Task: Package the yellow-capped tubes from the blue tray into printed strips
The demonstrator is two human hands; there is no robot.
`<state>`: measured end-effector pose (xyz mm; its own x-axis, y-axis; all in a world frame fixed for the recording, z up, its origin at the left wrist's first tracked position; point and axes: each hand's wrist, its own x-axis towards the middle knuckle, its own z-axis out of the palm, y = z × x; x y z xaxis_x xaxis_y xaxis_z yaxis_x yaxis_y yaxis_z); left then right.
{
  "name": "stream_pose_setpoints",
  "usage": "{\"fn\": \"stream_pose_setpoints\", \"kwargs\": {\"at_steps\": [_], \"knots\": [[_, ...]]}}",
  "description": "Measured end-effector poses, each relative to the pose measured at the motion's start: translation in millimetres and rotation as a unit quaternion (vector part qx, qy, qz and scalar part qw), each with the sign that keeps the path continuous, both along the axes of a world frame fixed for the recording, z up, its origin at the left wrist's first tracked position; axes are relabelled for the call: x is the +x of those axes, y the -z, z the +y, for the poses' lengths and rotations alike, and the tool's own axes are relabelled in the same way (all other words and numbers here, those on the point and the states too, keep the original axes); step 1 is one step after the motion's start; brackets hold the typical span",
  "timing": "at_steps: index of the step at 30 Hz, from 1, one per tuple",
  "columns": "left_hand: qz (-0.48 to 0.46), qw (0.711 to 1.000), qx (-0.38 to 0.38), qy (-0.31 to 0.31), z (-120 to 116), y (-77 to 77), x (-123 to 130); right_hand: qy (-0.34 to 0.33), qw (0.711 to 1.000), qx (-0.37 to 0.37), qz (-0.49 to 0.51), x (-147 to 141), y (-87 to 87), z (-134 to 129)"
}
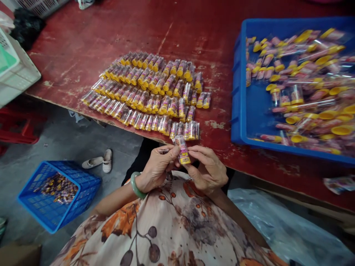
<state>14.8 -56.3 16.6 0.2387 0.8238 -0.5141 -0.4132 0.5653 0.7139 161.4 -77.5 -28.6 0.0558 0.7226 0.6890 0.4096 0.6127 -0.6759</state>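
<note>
My left hand (162,161), with a green bangle at the wrist, pinches a small clear tube (182,148) that has a printed pink label and a yellow end. The tube is tilted a little, its yellow end toward me. From the other side, my right hand (206,167) closes its thumb and fingers about the tube's yellow end. Another small wrapped piece (163,151) seems tucked in the left hand, mostly hidden. Just beyond my hands, many similar tubes (144,96) lie in slanting rows along the front of the red table (216,122).
A blue tray (239,92) of loose tubes with yellow ends stands on the right. On the floor at left is a blue basket (91,184) with more pieces, near white clogs (107,160). A white crate (22,77) sits at the left edge, clear plastic (277,221) at lower right.
</note>
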Motion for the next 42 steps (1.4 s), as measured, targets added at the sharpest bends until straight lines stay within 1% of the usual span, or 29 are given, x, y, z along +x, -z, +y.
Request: {"fn": "stream_pose_setpoints", "kwargs": {"at_steps": [6, 12, 16, 20, 27, 32, 42], "knots": [[-0.002, 1.000, -0.002, 0.006, -0.4, -1.4, 1.2, 0.020, 0.999, 0.013, 0.026, -4.0, -5.0, 0.1], [-0.008, 1.000, -0.006, -0.015, -1.7, -7.7, 5.6, 0.049, 0.998, 0.026, 0.015, -7.4, -10.3, -2.6], [-0.014, 1.000, -0.016, -0.019, -2.1, -12.7, 8.4, 0.055, 0.998, 0.037, 0.013, -8.1, -15.3, -4.6], [-0.012, 1.000, -0.016, -0.020, -2.9, -15.1, 10.1, 0.049, 0.998, 0.040, 0.007, -7.1, -15.0, -5.9], [0.001, 1.000, -0.011, -0.016, -5.4, -12.3, 10.2, 0.065, 0.997, 0.040, 0.005, -8.5, -13.9, -6.8], [-0.004, 1.000, -0.011, -0.017, -5.3, -9.6, 10.2, 0.059, 0.997, 0.045, 0.010, -10.0, -15.6, -6.5], [0.007, 1.000, -0.016, -0.019, -4.7, -7.3, 8.6, 0.051, 0.998, 0.046, 0.010, -10.4, -10.7, -6.3]]}}
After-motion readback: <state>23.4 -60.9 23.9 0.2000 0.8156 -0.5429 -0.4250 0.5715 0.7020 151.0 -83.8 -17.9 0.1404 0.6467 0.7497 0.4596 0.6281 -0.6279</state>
